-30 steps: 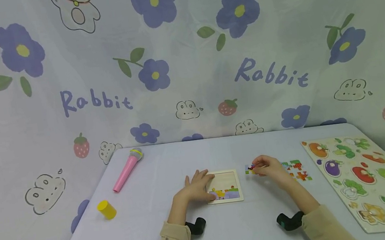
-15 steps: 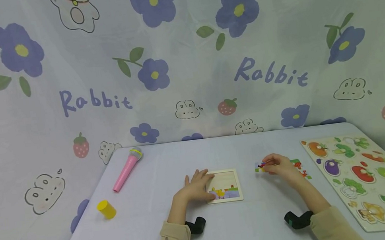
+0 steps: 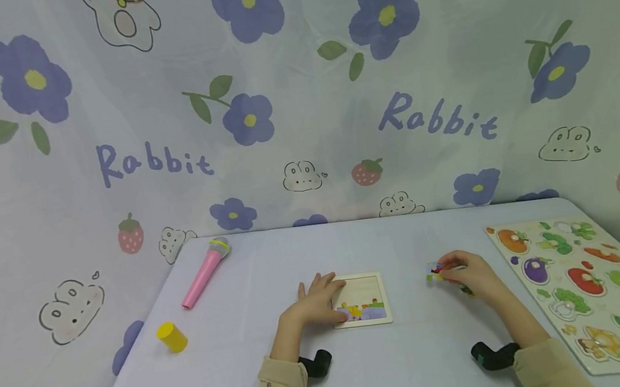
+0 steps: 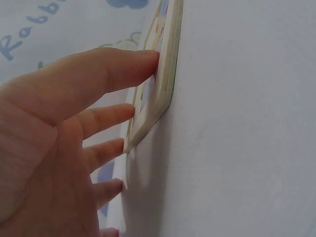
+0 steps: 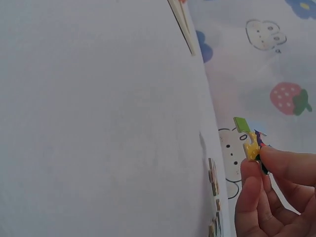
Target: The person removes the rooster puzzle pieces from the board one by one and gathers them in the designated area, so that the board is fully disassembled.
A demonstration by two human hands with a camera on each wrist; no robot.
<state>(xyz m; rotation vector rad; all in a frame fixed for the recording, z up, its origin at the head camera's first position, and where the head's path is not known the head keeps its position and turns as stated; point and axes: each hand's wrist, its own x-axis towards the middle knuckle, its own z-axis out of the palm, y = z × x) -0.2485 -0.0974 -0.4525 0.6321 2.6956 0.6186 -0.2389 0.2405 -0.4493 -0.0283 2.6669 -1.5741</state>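
Note:
My right hand (image 3: 473,275) pinches a small colorful jigsaw piece (image 3: 432,271) between thumb and fingers, right of the middle of the table. Yellow, green and light blue show on this piece (image 5: 252,150) in the right wrist view. A shallow wooden puzzle tray (image 3: 365,287) lies in front of me, with joined purple, yellow and green pieces (image 3: 369,309) along its near side. My left hand (image 3: 313,304) rests at the tray's left side with fingers spread, its thumb (image 4: 133,66) on the rim. Loose jigsaw pieces (image 5: 213,181) lie below my right hand, mostly hidden in the head view.
On the right lies a large vegetable puzzle board (image 3: 595,294). A pink toy microphone (image 3: 205,274) and a yellow cylinder (image 3: 172,337) lie on the left of the white table (image 3: 401,369). A patterned cloth (image 3: 297,92) hangs behind.
My right hand has moved right, away from the tray, with the jigsaw piece in its grip, and now covers most of the loose pieces. My left hand stays at the tray.

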